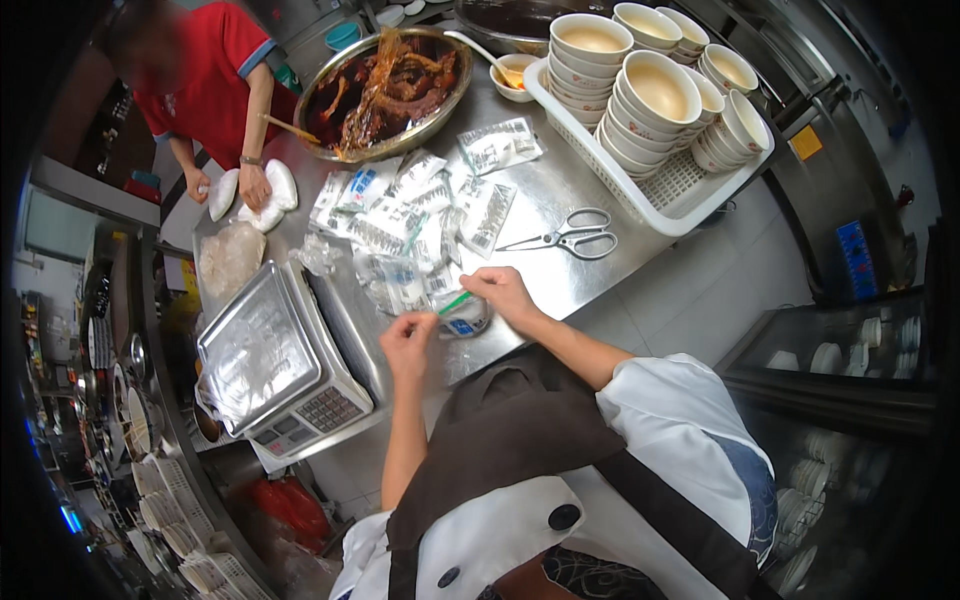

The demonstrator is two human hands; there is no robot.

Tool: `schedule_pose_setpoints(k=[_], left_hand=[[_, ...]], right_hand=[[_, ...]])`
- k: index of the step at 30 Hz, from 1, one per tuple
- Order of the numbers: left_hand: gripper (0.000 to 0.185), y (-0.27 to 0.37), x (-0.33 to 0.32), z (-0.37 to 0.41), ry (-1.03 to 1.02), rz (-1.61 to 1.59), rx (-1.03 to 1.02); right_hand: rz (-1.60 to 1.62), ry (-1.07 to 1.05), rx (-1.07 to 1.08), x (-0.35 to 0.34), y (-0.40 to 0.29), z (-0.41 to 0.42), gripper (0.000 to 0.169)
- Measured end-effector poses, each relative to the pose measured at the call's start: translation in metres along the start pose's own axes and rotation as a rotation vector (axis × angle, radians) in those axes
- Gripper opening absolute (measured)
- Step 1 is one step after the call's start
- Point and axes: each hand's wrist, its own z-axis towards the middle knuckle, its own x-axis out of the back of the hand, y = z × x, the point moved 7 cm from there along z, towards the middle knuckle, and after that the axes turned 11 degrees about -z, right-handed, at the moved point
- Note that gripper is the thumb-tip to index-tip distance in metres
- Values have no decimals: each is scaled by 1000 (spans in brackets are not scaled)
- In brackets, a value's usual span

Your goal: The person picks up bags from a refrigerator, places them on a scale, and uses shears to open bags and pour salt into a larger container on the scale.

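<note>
Between my two hands is a small transparent plastic bag (465, 324) with a green strip along its top edge and blue print. My left hand (409, 341) pinches the left end of the strip, and my right hand (504, 294) pinches the right end. The bag hangs at the near edge of a steel table (555, 281). Just beyond it lies a loose pile of similar filled, printed plastic packets (405, 214). Kitchen scissors (574, 236) with grey handles rest to the right of the pile, blades partly apart.
A digital scale (262, 337) stands left. Behind are a large metal bowl of dark, saucy food (382, 90), a small bowl with a spoon (514, 79) and a white basket (660, 217) of stacked bowls (660, 94). Across the table, a person in red (217, 67) handles white packets (270, 195).
</note>
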Motion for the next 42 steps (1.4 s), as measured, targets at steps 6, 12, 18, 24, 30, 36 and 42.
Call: schedule_pose_setpoints(k=[6,12,18,24,30,36,42], left_hand=[[4,26,8,-11,27,228,-204],[14,28,11,-8,49,423,-137],[10,38,18,-24,15,497,-232],[9,58,2,-16,-76,626,-348],[9,55,0,-23,-171,544,-531],[9,48,8,-25,-223,512,-593],[10,55,15,-22,-285,481,-600]], right_hand=[[-613,706,107,146,-3,123,33],[-793,582,-434,233,142,253,42],[-353,498,0,168,50,222,17],[-894,315,796,104,-161,127,7],[-1080,248,894,78,-208,44,6],[-978,105,895,29,-178,-11,15],[-929,-47,797,-33,-129,-28,10]])
